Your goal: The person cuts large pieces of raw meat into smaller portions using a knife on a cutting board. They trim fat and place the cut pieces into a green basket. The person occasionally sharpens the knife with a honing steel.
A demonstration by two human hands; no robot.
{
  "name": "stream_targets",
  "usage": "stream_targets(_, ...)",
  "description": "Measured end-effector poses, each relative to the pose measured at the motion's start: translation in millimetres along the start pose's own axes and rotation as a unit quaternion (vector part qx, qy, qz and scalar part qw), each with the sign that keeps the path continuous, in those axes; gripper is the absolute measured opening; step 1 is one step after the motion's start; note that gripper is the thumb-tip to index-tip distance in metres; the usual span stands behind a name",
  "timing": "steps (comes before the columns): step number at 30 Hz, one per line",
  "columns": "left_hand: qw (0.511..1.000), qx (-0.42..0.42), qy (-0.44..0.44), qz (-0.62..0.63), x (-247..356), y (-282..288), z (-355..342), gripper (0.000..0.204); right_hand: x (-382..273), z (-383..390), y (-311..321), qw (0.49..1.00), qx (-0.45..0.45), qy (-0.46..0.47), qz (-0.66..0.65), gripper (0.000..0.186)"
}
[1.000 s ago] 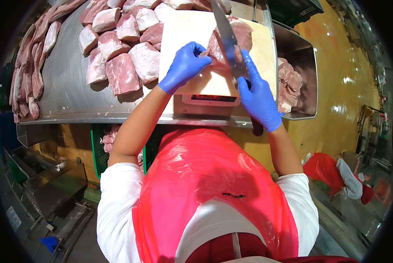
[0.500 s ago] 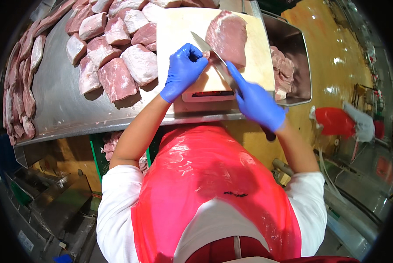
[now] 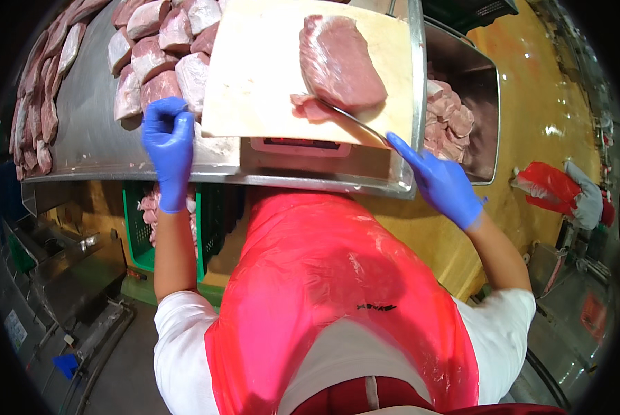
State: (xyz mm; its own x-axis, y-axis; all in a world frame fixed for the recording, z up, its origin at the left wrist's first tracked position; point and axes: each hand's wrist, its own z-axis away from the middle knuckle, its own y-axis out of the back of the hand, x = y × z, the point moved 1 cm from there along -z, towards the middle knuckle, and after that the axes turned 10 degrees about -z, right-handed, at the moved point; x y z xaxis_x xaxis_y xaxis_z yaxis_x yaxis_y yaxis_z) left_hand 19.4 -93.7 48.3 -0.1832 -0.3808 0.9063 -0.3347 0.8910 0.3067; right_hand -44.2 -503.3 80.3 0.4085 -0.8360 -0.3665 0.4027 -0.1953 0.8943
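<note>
A large piece of pink raw meat (image 3: 341,62) lies on the cream cutting board (image 3: 251,76). A small flap of meat (image 3: 311,107) sits against its near left side; I cannot tell whether it is fully separate. My right hand (image 3: 438,183), in a blue glove, grips a knife (image 3: 358,123) by its handle, which the hand mostly hides. The blade reaches left across the board, its tip at the small flap. My blue-gloved left hand (image 3: 168,149) is off the board, above the table's near edge, with curled fingers pressed together. Whatever they may hold is hidden.
Several meat pieces (image 3: 151,59) cover the metal table (image 3: 88,135) at left, with long strips (image 3: 36,117) beyond. A metal bin (image 3: 486,104) of meat chunks stands right of the board. Below the table edge is a green crate (image 3: 138,252) holding meat scraps.
My left hand has moved left, away from the board and the large meat. My right hand and the knife have shifted right and nearer. The small flap now shows beside the meat.
</note>
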Motion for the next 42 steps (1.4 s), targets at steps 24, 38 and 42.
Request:
stream_targets(24,0.818,-0.186,0.153,-0.523,-125,164,79,0.042,6,-112,44,0.856,0.175,-0.042,-0.484,0.066)
stream_targets(38,0.953,-0.301,-0.014,0.044,-33,-126,-118,0.027,-99,-190,-67,0.567,0.333,-0.056,-0.752,0.045)
stream_targets(42,0.941,-0.313,-0.017,0.125,-45,-136,-105,0.032,-50,-132,-61,0.608,0.314,-0.073,-0.725,0.033)
